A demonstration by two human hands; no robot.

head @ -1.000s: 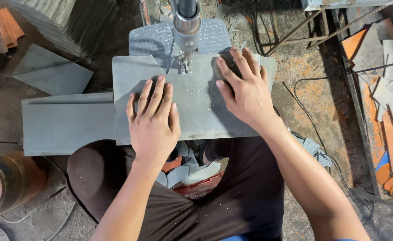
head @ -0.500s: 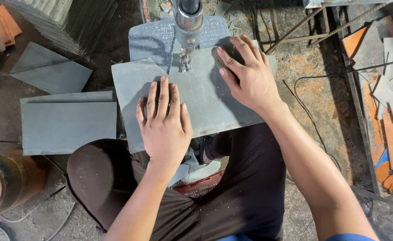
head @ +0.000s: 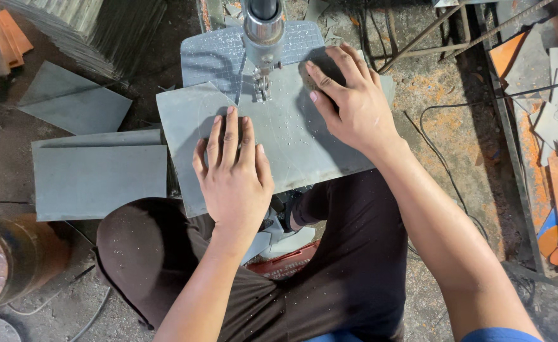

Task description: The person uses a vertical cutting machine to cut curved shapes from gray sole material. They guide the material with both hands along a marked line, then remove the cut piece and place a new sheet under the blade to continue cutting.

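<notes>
- Left hand (head: 234,171) flat on grey metal sheet (head: 291,136), fingers together, pressing down.
- Right hand (head: 348,104) flat on sheet's far right part, fingers spread.
- Sheet on perforated machine worktop (head: 209,54), under cutting head (head: 263,38).
- More grey sheets (head: 98,174) stacked left.

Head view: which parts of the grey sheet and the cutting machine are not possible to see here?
- Grey sheet: the areas under the left hand and right hand are covered.
- Cutting machine: its upper body is cut off by the top edge.
- Cutting tip: too small to make out.
- Machine table: mostly hidden under the sheet.
</notes>
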